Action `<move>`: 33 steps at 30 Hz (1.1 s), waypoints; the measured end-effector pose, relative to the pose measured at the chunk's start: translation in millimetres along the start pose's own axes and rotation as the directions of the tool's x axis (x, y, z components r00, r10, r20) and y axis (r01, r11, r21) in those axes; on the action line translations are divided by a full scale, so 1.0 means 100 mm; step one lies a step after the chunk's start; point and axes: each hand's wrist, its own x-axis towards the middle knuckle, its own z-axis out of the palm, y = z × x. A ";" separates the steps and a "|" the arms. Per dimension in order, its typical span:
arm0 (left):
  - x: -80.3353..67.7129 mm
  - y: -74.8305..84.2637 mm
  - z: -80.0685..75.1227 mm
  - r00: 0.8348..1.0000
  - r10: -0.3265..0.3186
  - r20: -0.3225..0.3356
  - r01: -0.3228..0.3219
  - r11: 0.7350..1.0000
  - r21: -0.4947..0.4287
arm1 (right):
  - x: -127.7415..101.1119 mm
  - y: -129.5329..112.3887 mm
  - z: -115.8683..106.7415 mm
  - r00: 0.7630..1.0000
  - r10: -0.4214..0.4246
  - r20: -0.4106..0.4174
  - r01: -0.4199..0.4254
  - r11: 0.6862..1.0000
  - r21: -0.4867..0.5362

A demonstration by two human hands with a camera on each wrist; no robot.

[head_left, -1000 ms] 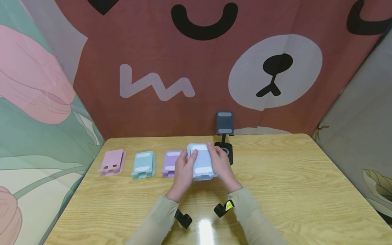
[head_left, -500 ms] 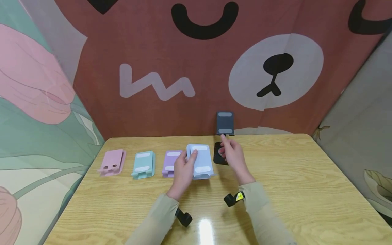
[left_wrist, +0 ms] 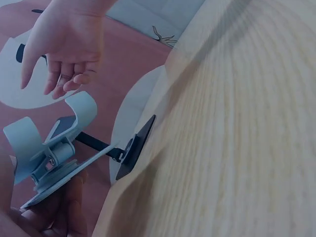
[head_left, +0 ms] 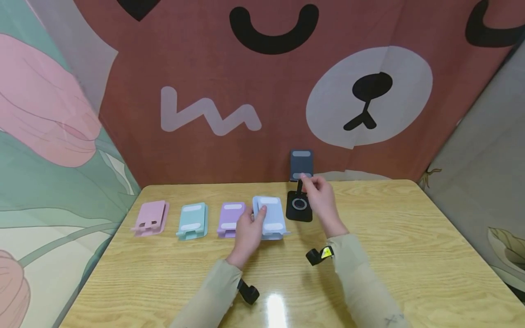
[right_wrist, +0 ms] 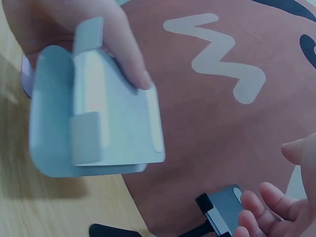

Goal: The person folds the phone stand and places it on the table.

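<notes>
My left hand (head_left: 248, 232) holds a folded light blue phone stand (head_left: 274, 218), its thumb across the front plate. In the right wrist view the same light blue stand (right_wrist: 123, 116) appears above the table, with two lips along one edge. My right hand (head_left: 323, 202) is raised beside an unfolded black phone stand (head_left: 301, 161), overlapping its post in the head view. From the left wrist, the right hand (left_wrist: 69, 44) shows loosely bent fingers with nothing between them, apart from the black stand's base (left_wrist: 137, 148).
Left of the light blue stand lie a purple folded stand (head_left: 229, 218), a teal one (head_left: 193, 221) and a pink one (head_left: 151, 215) in a row. The wooden table (head_left: 389, 255) ends at a printed cloth backdrop (head_left: 197, 155).
My right hand has let go of the light blue stand and moved right to the black stand. The left hand still holds the light blue one, shifted slightly right and lower.
</notes>
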 end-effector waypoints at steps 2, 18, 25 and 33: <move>0.00 -0.02 0.01 1.000 -0.008 0.004 0.008 1.000 0.027 | 0.04 -0.01 -0.03 1.000 -0.005 -0.023 0.005 1.000 -0.023; -0.02 -0.08 0.08 0.989 -0.069 0.129 0.061 0.996 0.067 | 0.50 -0.10 -0.17 1.000 0.027 -0.011 -0.028 0.992 -0.123; -0.01 -0.09 0.10 0.987 -0.079 0.139 0.072 0.996 0.051 | 0.62 -0.18 -0.11 0.993 0.120 0.003 -0.120 0.990 -0.070; -0.01 -0.10 0.14 0.989 -0.069 0.133 0.065 0.997 0.034 | 0.76 -0.08 -0.10 0.978 0.182 0.098 -0.183 0.983 -0.006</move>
